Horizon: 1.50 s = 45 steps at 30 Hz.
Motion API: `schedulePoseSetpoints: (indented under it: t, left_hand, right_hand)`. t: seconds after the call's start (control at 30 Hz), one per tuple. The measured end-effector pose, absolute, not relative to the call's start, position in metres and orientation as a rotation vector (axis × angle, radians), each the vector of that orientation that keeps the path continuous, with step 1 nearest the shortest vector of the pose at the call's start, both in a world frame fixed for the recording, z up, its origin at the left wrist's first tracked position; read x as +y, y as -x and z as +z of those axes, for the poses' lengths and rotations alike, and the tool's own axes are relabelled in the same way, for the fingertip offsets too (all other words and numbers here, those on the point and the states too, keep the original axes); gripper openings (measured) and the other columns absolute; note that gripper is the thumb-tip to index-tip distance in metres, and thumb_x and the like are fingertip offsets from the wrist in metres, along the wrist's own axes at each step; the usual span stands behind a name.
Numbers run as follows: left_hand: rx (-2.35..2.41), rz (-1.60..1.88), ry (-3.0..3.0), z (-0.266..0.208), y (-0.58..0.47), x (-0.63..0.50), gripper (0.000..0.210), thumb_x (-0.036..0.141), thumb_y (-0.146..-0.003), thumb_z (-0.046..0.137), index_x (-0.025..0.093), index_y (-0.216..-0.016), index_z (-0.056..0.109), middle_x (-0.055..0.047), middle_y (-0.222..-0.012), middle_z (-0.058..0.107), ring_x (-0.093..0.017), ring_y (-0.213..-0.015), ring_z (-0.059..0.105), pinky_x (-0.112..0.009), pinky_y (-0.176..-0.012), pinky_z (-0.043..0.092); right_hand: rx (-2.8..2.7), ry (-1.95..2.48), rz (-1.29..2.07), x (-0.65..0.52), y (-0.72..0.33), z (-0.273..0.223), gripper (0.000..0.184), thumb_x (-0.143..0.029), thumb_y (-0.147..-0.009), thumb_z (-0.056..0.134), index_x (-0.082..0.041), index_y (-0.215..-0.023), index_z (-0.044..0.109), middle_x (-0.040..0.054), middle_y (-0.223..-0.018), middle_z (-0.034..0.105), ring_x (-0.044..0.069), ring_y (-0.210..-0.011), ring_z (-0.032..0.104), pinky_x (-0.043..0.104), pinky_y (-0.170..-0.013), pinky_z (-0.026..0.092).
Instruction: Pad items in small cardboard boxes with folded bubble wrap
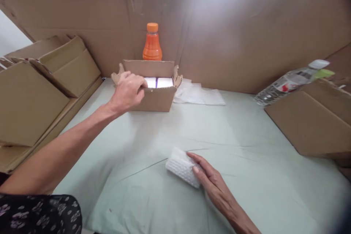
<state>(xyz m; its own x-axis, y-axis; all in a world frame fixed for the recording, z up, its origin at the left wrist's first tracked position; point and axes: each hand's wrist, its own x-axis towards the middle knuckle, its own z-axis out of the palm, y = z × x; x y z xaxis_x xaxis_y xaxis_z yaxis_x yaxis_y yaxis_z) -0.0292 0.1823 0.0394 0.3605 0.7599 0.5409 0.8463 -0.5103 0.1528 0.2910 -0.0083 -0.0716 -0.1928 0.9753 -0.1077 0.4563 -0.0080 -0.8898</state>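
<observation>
My left hand [129,89] reaches into the left end of a small open cardboard box [153,100], its fingers curled down over the front wall. The fingertips are hidden inside, so what they grip does not show. Beside them in the box stand white packs [164,82] with purple edges. Close to me, my right hand [212,179] holds a bubble-wrapped packet [182,166] by its right end, thumb on the near side and fingers along the far side. The packet rests low over the pale green cloth [142,190], slightly tilted.
An orange bottle [152,45] stands behind the box. Flat white wrapping sheets [200,95] lie to its right. Folded cardboard boxes [33,98] are stacked at the left. At the right, a clear plastic bottle [287,84] leans by another cardboard box [309,117]. Cardboard walls [233,33] close the back.
</observation>
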Motion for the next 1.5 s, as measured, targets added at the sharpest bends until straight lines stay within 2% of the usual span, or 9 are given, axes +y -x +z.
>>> schedulePoseSetpoints:
  t: [0.3, 0.43, 0.57, 0.7, 0.8, 0.93, 1.07, 1.3, 1.5]
  left_hand:
    - [-1.372, -1.107, 2.395, 0.054, 0.029, 0.039, 0.018, 0.016, -0.089, 0.061, 0.028, -0.102, 0.067, -0.004, -0.105, 0.071, -0.027, -0.112, 0.065, -0.053, -0.111, 0.044]
    - [-1.734, -1.483, 2.709, 0.008, 0.002, -0.018, 0.023, 0.024, -0.091, 0.066, 0.030, -0.113, 0.065, -0.004, -0.103, 0.071, -0.022, -0.097, 0.068, -0.040, -0.089, 0.058]
    - [-2.641, -2.320, 2.753, -0.059, -0.033, -0.054, 0.079, 0.052, -0.081, 0.077, 0.020, -0.145, 0.043, -0.016, -0.131, 0.064, -0.028, -0.114, 0.066, -0.040, -0.092, 0.058]
    - [-3.020, -2.896, 1.786, -0.083, -0.044, -0.062, 0.093, 0.052, -0.075, 0.084, 0.021, -0.150, 0.039, -0.007, -0.116, 0.065, -0.021, -0.104, 0.065, -0.032, -0.091, 0.052]
    - [-3.031, -3.037, 1.446, -0.078, -0.038, -0.063, 0.087, 0.055, -0.074, 0.085, 0.022, -0.145, 0.047, -0.004, -0.108, 0.062, -0.017, -0.094, 0.061, -0.027, -0.082, 0.049]
    - [-2.820, -3.379, 1.318, -0.071, -0.035, -0.068, 0.085, 0.067, -0.078, 0.074, 0.022, -0.143, 0.046, -0.008, -0.121, 0.062, -0.022, -0.110, 0.060, -0.032, -0.091, 0.051]
    - [-2.728, -3.280, 1.567, -0.072, -0.040, -0.073, 0.090, 0.051, -0.073, 0.086, 0.023, -0.147, 0.041, -0.011, -0.134, 0.060, -0.026, -0.126, 0.058, -0.036, -0.107, 0.047]
    - [-2.895, -2.894, 1.836, -0.074, -0.031, -0.071, 0.089, 0.038, -0.077, 0.079, 0.022, -0.153, 0.036, -0.013, -0.132, 0.062, -0.025, -0.110, 0.067, -0.038, -0.096, 0.056]
    - [-2.348, -2.429, 1.956, -0.065, 0.025, -0.059, 0.076, 0.030, -0.085, 0.066, 0.024, -0.155, 0.037, -0.016, -0.148, 0.055, -0.031, -0.142, 0.050, -0.051, -0.115, 0.044]
  right_hand:
    - [-1.375, 1.461, 0.804, -0.016, -0.323, -0.036, 0.049, -0.048, -0.088, 0.074, -0.029, -0.132, 0.064, 0.0077, -0.106, 0.072, 0.021, -0.096, 0.071, 0.029, -0.076, 0.060]
    - [-1.420, 1.400, 0.686, -0.028, -0.282, -0.046, 0.052, -0.037, -0.091, 0.071, -0.025, -0.139, 0.054, 0.0103, -0.114, 0.068, 0.022, -0.104, 0.069, 0.034, -0.089, 0.059]
    - [-1.766, 1.220, 0.810, -0.039, -0.234, -0.060, 0.021, -0.029, -0.093, 0.067, -0.024, -0.113, 0.064, 0.0077, -0.108, 0.071, 0.021, -0.098, 0.069, 0.033, -0.087, 0.058]
    - [-1.817, 1.083, 0.984, -0.047, -0.211, -0.060, 0.010, -0.024, -0.097, 0.062, -0.023, -0.086, 0.061, 0.0030, -0.091, 0.071, 0.017, -0.089, 0.069, 0.030, -0.083, 0.058]
    - [-1.801, 1.105, 0.977, -0.053, -0.204, -0.063, 0.006, -0.026, -0.095, 0.066, -0.024, -0.100, 0.065, 0.0056, -0.105, 0.073, 0.019, -0.100, 0.070, 0.032, -0.089, 0.058]
    - [-1.847, 1.126, 0.831, -0.059, -0.194, -0.072, 0.037, -0.030, -0.088, 0.075, -0.023, -0.123, 0.065, 0.0111, -0.125, 0.071, 0.025, -0.115, 0.068, 0.040, -0.100, 0.057]
    - [-1.710, 1.141, 0.896, -0.060, -0.183, -0.075, 0.014, -0.027, -0.097, 0.062, -0.024, -0.108, 0.072, 0.0074, -0.112, 0.076, 0.021, -0.106, 0.072, 0.034, -0.095, 0.059]
    - [-1.357, 1.254, 1.212, -0.059, -0.190, -0.071, 0.021, -0.042, -0.096, 0.065, -0.023, -0.094, 0.075, 0.0031, -0.090, 0.077, 0.017, -0.083, 0.071, 0.027, -0.078, 0.058]
    - [-1.083, 1.316, 1.068, -0.052, -0.208, -0.063, 0.029, -0.050, -0.092, 0.069, -0.021, -0.094, 0.072, 0.0026, -0.088, 0.073, 0.016, -0.079, 0.066, 0.026, -0.074, 0.054]
